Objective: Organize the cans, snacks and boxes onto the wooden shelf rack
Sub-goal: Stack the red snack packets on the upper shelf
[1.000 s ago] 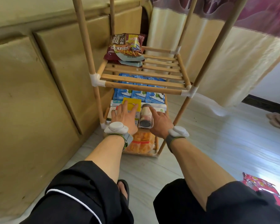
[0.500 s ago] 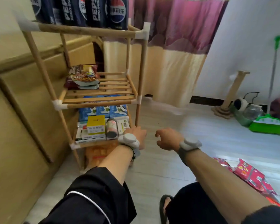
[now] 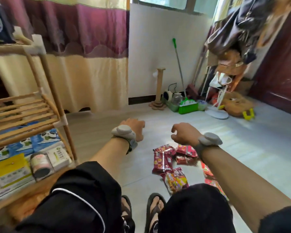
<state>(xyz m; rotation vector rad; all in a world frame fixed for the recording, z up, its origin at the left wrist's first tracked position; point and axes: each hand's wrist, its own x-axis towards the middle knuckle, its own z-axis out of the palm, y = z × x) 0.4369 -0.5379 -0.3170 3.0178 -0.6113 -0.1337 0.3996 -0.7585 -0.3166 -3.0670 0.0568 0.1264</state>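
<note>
Left hand (image 3: 134,127) and right hand (image 3: 183,133) hover empty, fingers loosely curled, above red foil snack packets (image 3: 163,159) on the pale floor (image 3: 242,148).

I note both arms stretched forward at mid-height, left hand (image 3: 135,129) and right hand (image 3: 185,134) side by side but apart, palms down, fingers loosely curled, both empty.
</note>
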